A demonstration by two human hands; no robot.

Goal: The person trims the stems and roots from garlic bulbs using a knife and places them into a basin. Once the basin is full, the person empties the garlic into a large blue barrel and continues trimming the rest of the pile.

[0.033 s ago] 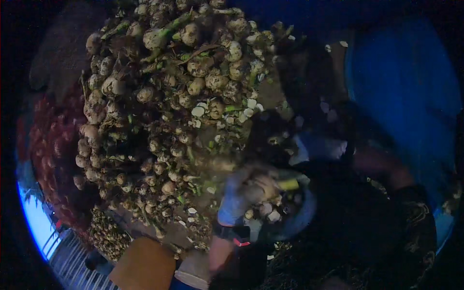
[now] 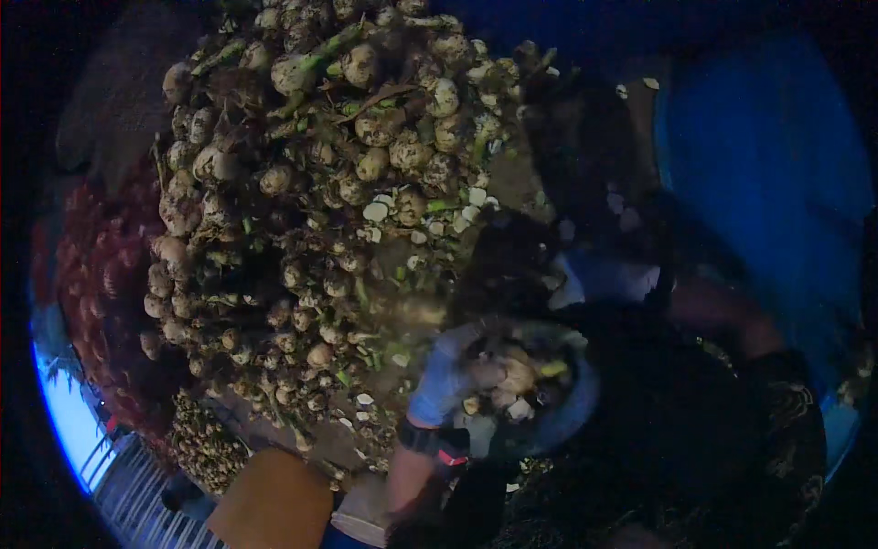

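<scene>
In dim light, my left hand [image 2: 444, 366], in a blue glove with a dark band at the wrist, is at the left rim of a round bluish bucket [image 2: 581, 403]. Its blurred fingers reach over the rim and look loosened. Just past them, a pale round bulb [image 2: 517, 375] with a yellow-green stem end lies among other bulbs and white cut pieces in the bucket. My right hand [image 2: 608, 282], in a pale glove, is beyond the bucket to the right. Shadow hides its fingers and anything in them.
A big heap of soil-covered bulbs [image 2: 375, 128] with green stems fills the left and far side. White cut pieces [image 2: 375, 211] lie on its near slope. Red net sacks [image 2: 101, 274] stand far left, an orange-brown box [image 2: 274, 503] near left, blue sheeting [image 2: 768, 174] right.
My left hand has drawn slightly left, away from the stemmed bulb. The bulb has dropped lower and to the right into the bucket. My right hand has hardly moved.
</scene>
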